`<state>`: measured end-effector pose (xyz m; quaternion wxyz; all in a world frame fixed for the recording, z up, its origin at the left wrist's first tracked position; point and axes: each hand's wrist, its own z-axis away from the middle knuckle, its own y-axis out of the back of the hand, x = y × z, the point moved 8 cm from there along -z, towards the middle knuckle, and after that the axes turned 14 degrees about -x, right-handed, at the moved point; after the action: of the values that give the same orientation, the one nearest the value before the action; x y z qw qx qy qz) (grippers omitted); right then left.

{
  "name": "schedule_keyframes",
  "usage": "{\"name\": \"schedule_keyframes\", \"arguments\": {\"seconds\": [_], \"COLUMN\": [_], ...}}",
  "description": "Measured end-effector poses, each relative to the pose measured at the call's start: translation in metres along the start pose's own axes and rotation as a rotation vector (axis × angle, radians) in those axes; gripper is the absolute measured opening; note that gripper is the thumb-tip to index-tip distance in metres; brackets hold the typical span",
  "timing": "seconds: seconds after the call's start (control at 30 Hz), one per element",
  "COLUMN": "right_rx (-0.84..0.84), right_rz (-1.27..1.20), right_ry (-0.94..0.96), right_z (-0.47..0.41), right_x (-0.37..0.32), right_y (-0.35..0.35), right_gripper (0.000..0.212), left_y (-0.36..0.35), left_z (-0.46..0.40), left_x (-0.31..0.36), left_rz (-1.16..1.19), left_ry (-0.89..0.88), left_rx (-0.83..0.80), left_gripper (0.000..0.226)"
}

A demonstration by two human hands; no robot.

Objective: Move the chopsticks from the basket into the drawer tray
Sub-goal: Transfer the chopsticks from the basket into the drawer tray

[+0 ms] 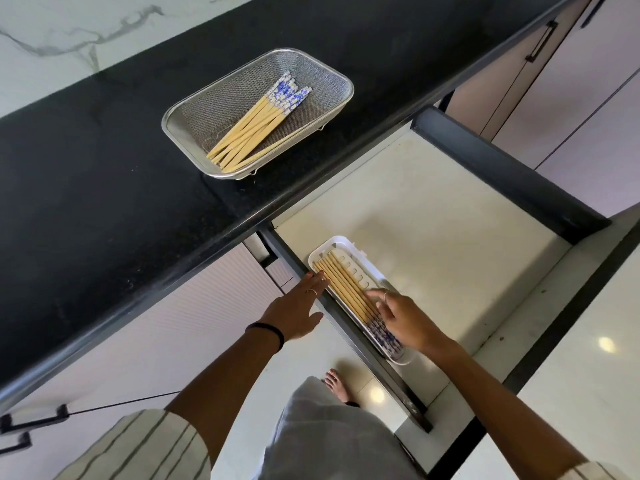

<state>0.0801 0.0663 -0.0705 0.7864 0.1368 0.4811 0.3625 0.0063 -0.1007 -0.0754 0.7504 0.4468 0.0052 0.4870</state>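
Right hand [403, 322], fingers spread, rests on chopsticks in the white drawer tray [349, 249]; left hand [298, 308], flat, touches the drawer's rim. Mesh basket [322, 69] of chopsticks [258, 124] sits at 11 o'clock.

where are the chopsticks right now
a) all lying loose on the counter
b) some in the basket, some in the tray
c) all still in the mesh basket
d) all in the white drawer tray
b: a bundle of chopsticks lies in the mesh basket on the counter, while another set lies in the white tray in the open drawer, with the right hand touching them.
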Motion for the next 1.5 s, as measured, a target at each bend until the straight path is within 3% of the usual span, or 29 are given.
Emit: {"name": "schedule_keyframes", "arguments": {"seconds": [0.3,0.53,0.8,1.0,1.27,1.5], "right_rx": [0.204,0.359,0.153,-0.154,0.038,-0.006], "right_rz": [-0.13,0.013,0.374,0.677,0.967,1.045], "right_ry": [0.219,0.467,0.282,0.115,0.294,0.366], "right_z": [-0.007,-0.041,-0.14,-0.185,-0.202,-0.208], "right_x": [-0.089,-0.196,-0.251,-0.262,-0.292,-0.295], "right_y": [0.123,0.205,0.216,0.192,0.177,0.17], "right_gripper": [0.026,0.026,0.03,0.067,0.05,0.035], "left_y": [-0.003,0.001,0.003,0.003,0.007,0.012], "left_z": [-0.001,-0.004,-0.005,-0.003,-0.002,-0.003], "left_x": [0.002,-0.002,-0.003,-0.006,-0.012,-0.017], "left_rz": [0.083,0.203,0.394,0.502,0.522,0.504], "left_ry": [-0.018,-0.011,-0.011,-0.016,-0.037,-0.031], "left_rx": [0.028,0.016,-0.024,-0.007,0.022,0.047], "left_gripper": [0.066,0.063,0.063,0.064,0.061,0.06]}}
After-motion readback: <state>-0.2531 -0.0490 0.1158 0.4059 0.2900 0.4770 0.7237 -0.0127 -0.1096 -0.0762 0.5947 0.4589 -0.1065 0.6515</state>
